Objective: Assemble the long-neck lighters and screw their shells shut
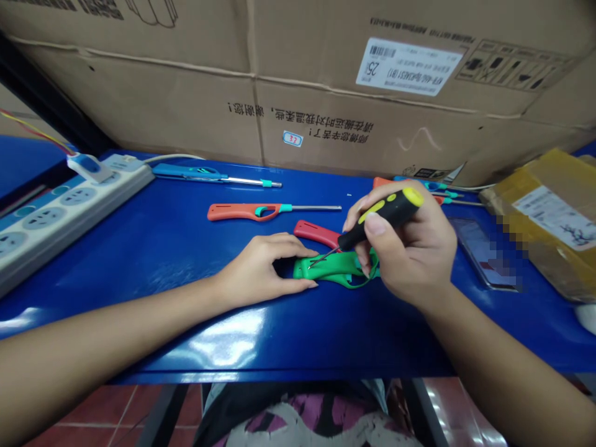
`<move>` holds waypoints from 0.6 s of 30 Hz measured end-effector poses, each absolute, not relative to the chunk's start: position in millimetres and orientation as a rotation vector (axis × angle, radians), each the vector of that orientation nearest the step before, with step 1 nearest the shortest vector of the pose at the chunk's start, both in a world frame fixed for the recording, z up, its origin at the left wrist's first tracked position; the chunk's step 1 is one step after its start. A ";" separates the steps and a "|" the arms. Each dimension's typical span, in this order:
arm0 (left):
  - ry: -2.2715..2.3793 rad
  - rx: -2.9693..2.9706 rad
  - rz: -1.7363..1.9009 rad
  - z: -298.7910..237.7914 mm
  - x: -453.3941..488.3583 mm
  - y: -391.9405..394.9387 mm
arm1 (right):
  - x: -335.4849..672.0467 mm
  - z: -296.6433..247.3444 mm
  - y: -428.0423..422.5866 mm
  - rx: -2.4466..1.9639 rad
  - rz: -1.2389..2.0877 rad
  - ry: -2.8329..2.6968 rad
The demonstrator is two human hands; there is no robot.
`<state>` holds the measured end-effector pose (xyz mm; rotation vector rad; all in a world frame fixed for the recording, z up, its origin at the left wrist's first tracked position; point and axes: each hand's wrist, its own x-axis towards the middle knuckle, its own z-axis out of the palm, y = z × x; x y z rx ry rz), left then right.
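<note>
Your right hand (416, 251) grips a screwdriver (398, 210), tip at the green casing (333, 267) pinched in your left hand (254, 270), between thumb and fingers; a more upright shaft should seat better.

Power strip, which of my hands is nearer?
Left: your left hand, at the green lighter handle, is right of the power strip; your right hand, holding the screwdriver, is farther right.
</note>
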<state>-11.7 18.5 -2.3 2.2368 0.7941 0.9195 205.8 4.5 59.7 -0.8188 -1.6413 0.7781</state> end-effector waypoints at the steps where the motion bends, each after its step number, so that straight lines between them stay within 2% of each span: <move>1: 0.794 2.238 0.919 -2.5 -11.9 18.6 | 205.9 58.5 4.5 -0.813 0.778 -1.650; 8: 0.797 2.242 0.911 -3.6 -13.2 19.0 | 204.2 57.4 4.7 -0.740 0.771 -1.738; 14: 0.799 2.249 0.922 -3.1 -12.5 18.4 | 212.3 83.9 -1.4 -0.818 0.803 -1.953; 16: 0.799 2.252 0.931 -3.2 -12.0 18.7 | 216.0 94.3 -2.4 -0.834 0.704 -2.100; 18: 0.800 2.266 0.943 -3.7 -11.7 19.2 | 216.5 100.3 -0.5 -0.811 0.462 -2.198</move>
